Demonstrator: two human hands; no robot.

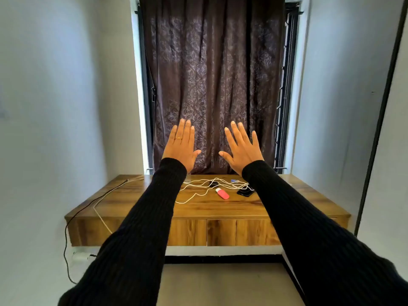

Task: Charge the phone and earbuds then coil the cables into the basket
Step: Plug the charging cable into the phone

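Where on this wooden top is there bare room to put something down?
Bare wood shows at the right end of the top, beyond the phone. Crowded: the middle, with white cables and a pink case.

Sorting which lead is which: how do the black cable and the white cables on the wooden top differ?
The thin black cable runs straight along the wooden top's left side and drops over its edge; the tangled white cables lie looped mid-top. Neither is coiled or held.
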